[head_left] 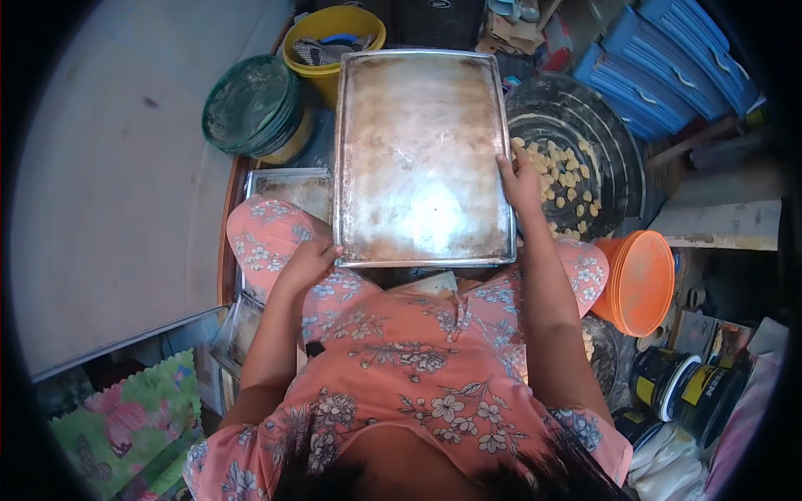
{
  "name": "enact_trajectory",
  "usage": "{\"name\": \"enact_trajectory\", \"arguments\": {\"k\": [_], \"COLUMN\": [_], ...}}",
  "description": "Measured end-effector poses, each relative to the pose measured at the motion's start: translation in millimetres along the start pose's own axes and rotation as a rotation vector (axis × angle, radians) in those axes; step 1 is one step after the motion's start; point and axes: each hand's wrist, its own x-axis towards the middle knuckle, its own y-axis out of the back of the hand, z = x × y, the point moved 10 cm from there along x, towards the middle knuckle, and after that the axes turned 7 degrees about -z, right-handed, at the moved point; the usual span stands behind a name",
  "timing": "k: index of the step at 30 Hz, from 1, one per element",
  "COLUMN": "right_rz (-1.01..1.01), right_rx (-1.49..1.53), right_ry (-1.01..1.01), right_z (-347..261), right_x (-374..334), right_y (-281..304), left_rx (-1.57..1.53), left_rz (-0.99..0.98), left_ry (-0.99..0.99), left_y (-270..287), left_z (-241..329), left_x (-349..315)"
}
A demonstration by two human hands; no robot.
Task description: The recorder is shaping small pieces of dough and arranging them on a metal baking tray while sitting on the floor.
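Note:
A large, scorched metal baking tray (418,142) is held up in front of me above my lap, its flat face toward me. My left hand (313,260) grips its lower left corner. Higher up, on the tray's right edge, my right hand (521,179) is closed with the thumb over the rim. Just behind that hand lies a wide black basin (614,125), holding many small pale dough pieces (568,171). Another metal tray (296,194) rests beside my left knee, partly covered by the held one.
Stacked green buckets (249,104) and a yellow bucket (359,25) with cloth stand at the back left. Orange tubs (639,280) sit by my right knee. Blue drawers (660,71) rise at the back right. Dark paint-type pails (706,392) stand at the lower right.

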Motion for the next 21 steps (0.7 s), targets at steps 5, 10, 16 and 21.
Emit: {"name": "enact_trajectory", "arguments": {"k": [5,10,16,21], "right_rz": [0.315,0.53,-0.155,-0.127], "right_rx": [-0.164,-0.103,-0.569,-0.128], "right_ry": [0.453,0.749,0.404,0.502], "right_z": [-127,-303,-137,-127], "right_x": [-14,-79,22,38], "right_y": [74,130,-118,-82], "left_rx": [0.09,0.088,0.454,0.823], "left_rz": [-0.07,-0.105,-0.136,0.194], "left_ry": [0.033,0.043,0.066,0.108], "left_y": [0,8,15,58], "left_z": [10,13,18,107], "left_x": [1,-8,16,27]}}
